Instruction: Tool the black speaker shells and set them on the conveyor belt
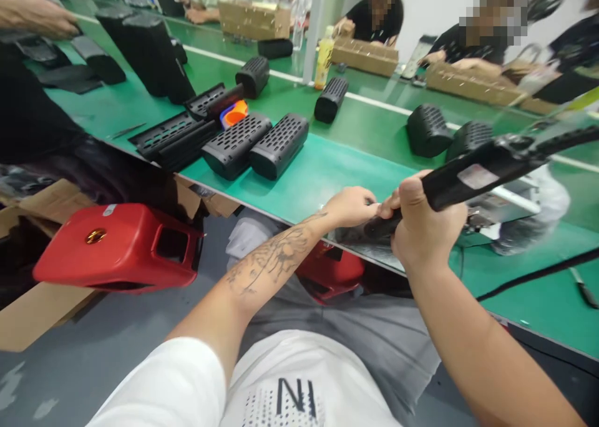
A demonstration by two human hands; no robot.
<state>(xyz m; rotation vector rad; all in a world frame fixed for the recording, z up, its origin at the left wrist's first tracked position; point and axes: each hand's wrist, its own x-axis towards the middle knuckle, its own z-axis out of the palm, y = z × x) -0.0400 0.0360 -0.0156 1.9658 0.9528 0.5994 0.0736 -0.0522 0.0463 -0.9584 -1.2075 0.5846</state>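
My right hand (428, 227) is closed around a black corded power tool (468, 174) with a pale label. The tool slants from the table edge up to the right, where a ribbed sleeve leads off; its exact kind does not show. My left hand (353, 206) is closed at the table edge beside the tool's lower end, fingertips close to my right fingers. Whatever it pinches is hidden. Under both hands lies a dark, shiny piece (360, 236), partly covered. Just behind the tool is a metal-edged part with clear plastic wrap (538, 211).
Black perforated housings (281, 146) stand on the green table (327, 158), with a yellow-labelled bottle (324, 58) behind. A red plastic shell (121, 246) sits at lower left. A black cable (538, 274) crosses at right. Co-workers sit opposite; another person's hand (35, 9) reaches in at left.
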